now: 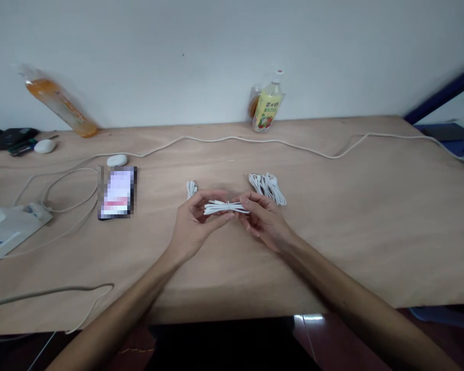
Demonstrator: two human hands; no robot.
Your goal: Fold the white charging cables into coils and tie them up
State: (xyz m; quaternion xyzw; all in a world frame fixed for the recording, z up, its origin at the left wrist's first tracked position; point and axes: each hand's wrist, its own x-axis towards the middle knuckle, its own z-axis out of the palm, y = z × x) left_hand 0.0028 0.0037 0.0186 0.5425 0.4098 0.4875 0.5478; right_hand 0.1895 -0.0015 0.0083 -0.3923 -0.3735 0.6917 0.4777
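Both hands meet over the middle of the wooden table. My left hand and my right hand pinch the two ends of a bundled white cable, held level just above the table. Behind my left hand lies a small coiled white cable. Just behind my right hand lies a larger pile of coiled white cables.
A phone lies left of the hands, with a white mouse-like object behind it. A long white cord runs across the back. A drink bottle stands at the wall; another bottle leans at far left.
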